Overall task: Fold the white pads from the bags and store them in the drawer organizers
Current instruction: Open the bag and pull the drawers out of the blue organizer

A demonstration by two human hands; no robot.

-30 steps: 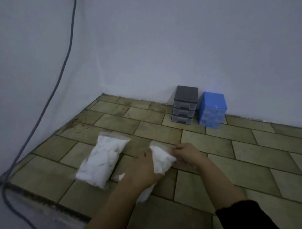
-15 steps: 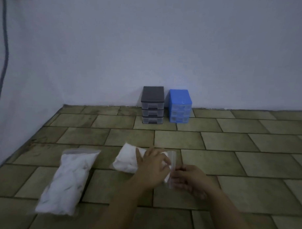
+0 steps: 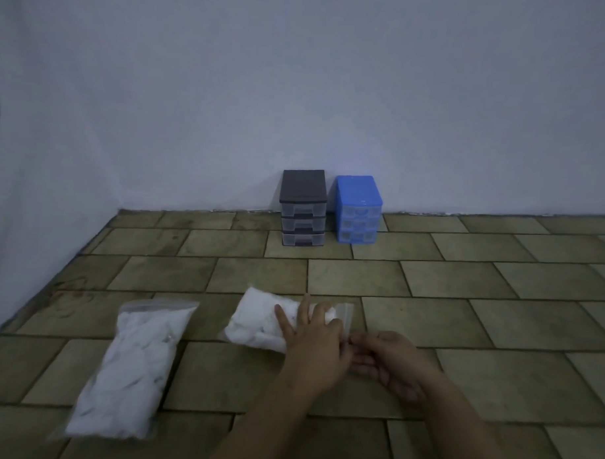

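A bare corner of a plain room, likely in a home, seen from floor level. Beyond the hands, a floor (image 3: 447, 279) of worn, greenish-brown tiles laid like bricks meets an unadorned pale wall (image 3: 333, 93). Two small plastic drawer units, one grey (image 3: 303, 208) and one blue (image 3: 358, 210), stand against that wall.

Open floor ahead of you up to the organizers

Bare tiled floor (image 3: 361, 276) lies between your hands and the grey drawer organizer (image 3: 304, 208) and blue drawer organizer (image 3: 358, 210) against the wall; a second bag (image 3: 131, 371) occupies the left.
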